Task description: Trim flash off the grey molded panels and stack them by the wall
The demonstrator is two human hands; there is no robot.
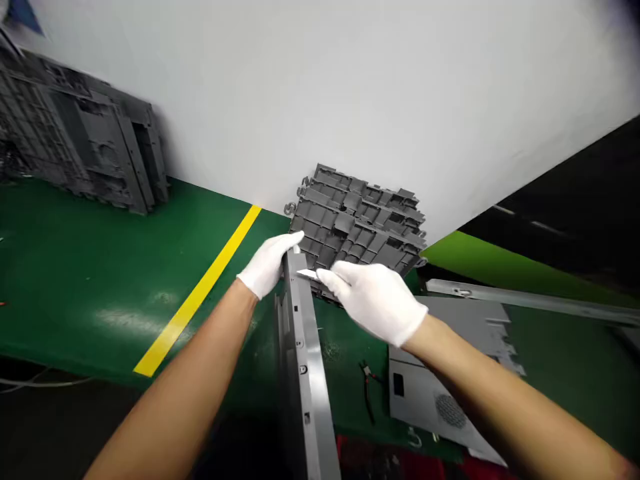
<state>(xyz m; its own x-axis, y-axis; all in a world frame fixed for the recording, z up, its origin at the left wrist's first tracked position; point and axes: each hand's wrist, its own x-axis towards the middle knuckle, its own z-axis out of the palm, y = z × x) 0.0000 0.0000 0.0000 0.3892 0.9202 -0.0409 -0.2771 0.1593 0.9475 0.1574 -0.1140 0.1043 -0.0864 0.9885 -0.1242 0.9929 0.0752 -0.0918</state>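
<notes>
My left hand (pixel 271 262), in a white glove, grips the far end of a long grey plastic panel (pixel 301 333), which stands on edge and runs toward me. Small square cut-outs dot its narrow side. In my right hand (pixel 376 300), also gloved, is a knife; its pale blade (pixel 307 273) points left and meets or nearly meets the panel's edge close to the far end. The knife's handle is hidden in my closed fingers.
Ribbed grey plastic parts (pixel 350 223) lean in a stack against the white wall (pixel 320 100). More grey panels (pixel 85 133) stand at left. Pliers (pixel 369 390) and a flat grey panel (pixel 425 387) lie on the green surface (pixel 100 267), which bears a yellow stripe (pixel 200 287).
</notes>
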